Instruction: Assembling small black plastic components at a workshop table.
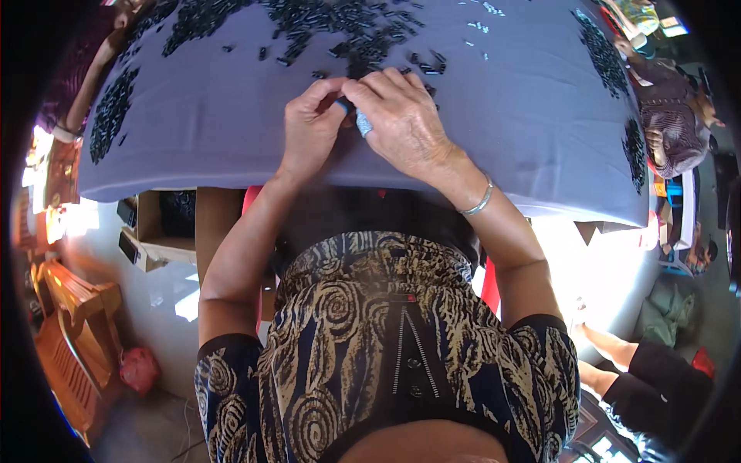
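Note:
My left hand (312, 127) and my right hand (405, 119) meet above the table's near part, their fingertips drawn together. Both are closed in a pinch. Whatever lies between the fingers is hidden or too small to name. A light blue wrap (364, 123) covers a digit of my right hand, and a bit of blue shows at my left thumb. Just beyond my fingertips, many small black tube-shaped pieces (340, 23) lie scattered in a loose pile. A few of these black pieces (427, 65) rest close to my right hand.
A grey-purple cloth (509, 139) covers the table. More black pieces lie in heaps at its left edge (113, 116) and right edge (602, 58). People sit at both sides. An open cardboard box (166, 220) stands below the table, and a wooden bench (77, 332) is at left.

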A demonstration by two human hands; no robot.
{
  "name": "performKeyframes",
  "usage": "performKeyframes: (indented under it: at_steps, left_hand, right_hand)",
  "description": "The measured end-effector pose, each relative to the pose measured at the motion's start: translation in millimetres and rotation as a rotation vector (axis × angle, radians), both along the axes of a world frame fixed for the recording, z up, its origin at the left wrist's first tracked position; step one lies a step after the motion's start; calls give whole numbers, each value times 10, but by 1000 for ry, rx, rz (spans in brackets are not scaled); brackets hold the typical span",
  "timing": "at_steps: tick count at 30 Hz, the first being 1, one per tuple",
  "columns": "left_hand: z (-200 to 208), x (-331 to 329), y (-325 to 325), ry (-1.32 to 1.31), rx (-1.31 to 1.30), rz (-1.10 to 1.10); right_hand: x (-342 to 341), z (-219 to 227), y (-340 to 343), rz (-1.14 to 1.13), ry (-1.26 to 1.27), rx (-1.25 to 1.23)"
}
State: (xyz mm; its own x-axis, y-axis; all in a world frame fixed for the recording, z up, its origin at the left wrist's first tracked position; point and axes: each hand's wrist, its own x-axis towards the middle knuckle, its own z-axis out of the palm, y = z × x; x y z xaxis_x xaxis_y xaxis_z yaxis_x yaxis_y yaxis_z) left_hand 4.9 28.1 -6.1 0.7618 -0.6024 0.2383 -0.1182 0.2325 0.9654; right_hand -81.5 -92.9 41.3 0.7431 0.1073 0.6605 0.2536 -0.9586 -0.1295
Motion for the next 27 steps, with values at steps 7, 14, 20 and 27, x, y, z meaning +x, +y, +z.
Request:
performKeyframes:
  at_steps: [7, 14, 20, 27]
  left_hand:
    - [1, 37, 1, 7, -59, -28]
    - [-16, 34, -11, -20, -40, -66]
    - [-37, 39, -10, -20, -34, -66]
    - [-46, 49, -30, -58, -36, -76]
  right_hand:
    - [-10, 161, -867, -226, -60, 378]
    - [-177, -48, -2007, -625, 175, 378]
    - [-71, -281, -2007, -474, 229, 283]
    - [-37, -321, -1811, -572, 200, -13]
